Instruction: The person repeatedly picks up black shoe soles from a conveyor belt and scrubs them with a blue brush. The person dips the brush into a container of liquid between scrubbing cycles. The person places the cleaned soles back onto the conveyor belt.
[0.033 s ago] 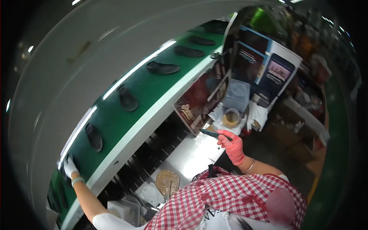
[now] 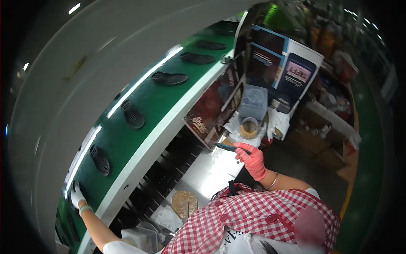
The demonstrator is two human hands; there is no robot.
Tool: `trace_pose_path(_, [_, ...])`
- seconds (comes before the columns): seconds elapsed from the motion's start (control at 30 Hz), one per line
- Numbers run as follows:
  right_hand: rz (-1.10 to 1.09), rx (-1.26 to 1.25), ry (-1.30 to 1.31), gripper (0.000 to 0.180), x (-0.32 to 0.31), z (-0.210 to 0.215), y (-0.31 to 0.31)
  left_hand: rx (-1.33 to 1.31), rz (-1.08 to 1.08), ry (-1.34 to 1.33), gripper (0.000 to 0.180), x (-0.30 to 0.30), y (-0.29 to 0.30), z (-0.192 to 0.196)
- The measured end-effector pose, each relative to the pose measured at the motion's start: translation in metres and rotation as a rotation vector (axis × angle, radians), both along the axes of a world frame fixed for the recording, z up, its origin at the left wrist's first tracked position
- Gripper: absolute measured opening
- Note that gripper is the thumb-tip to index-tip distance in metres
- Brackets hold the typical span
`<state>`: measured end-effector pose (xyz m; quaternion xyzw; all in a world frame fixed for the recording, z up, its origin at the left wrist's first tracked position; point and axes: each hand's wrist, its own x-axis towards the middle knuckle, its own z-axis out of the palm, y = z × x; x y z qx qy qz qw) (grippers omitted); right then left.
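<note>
In a white glove, my left hand (image 2: 76, 196) reaches onto the green conveyor belt (image 2: 113, 163). Its fingers are closed at the edge of a dark shoe sole, mostly hidden under the hand. My right hand (image 2: 252, 162), gloved in pink-red, pinches a slim dark brush (image 2: 226, 147) above the metal work surface (image 2: 198, 171). Just beyond the brush is a clear cup (image 2: 248, 128) with a yellowish substance inside. Farther up the belt, black shoe soles lie spaced apart, among them a nearby sole (image 2: 100, 161) and another sole (image 2: 133, 114).
A pale rail (image 2: 137, 163) edges the belt. Behind the cup stands a clear plastic box (image 2: 253, 102), with white crumpled wrapping (image 2: 279, 122) beside it. A brown round-ended pad (image 2: 185, 205) and plastic containers (image 2: 141, 237) sit close to my body. Cardboard boxes (image 2: 317, 142) are on the right.
The soles have shifted a little down and left in view, along with most of the surroundings. My left hand stays at the belt, and my right hand keeps its hold on the brush.
</note>
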<state>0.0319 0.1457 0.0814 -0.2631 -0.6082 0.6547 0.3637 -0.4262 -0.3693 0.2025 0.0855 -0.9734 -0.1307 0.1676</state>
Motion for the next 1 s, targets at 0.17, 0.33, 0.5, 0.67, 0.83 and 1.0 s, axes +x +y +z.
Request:
trace_pose_path(0.17, [-0.094,0.174,0.014,0.022,0.011,-0.011,-0.004,-0.219,0.213,-0.107,0.077,0.023,-0.018,0.019])
trace_pose_path(0.33, [-0.168,0.089,-0.092,0.023,0.031,-0.032,0.014,0.156,0.213,-0.17,0.088,-0.03,-0.03,-0.008])
trace_pose_path(0.5, [-0.301,0.078,-0.139,0.026,0.03,-0.033,0.074,1.292,-0.121,-0.041,0.055,-0.024,-0.064,-0.014])
trace_pose_path(0.67, [-0.302,0.039,-0.23,0.031,0.028,-0.059,0.154,1.541,-0.522,-0.059,0.042,0.146,0.078,-0.013])
trace_pose_path(0.83, [-0.161,0.105,-0.406,0.033,0.017,-0.085,0.202,1.663,-0.774,-0.374,0.042,0.298,0.22,-0.066])
trace_pose_path(1.0, [0.002,0.097,-0.442,0.032,0.005,-0.101,0.219,2.063,-0.523,-0.717,0.047,0.362,0.31,-0.132])
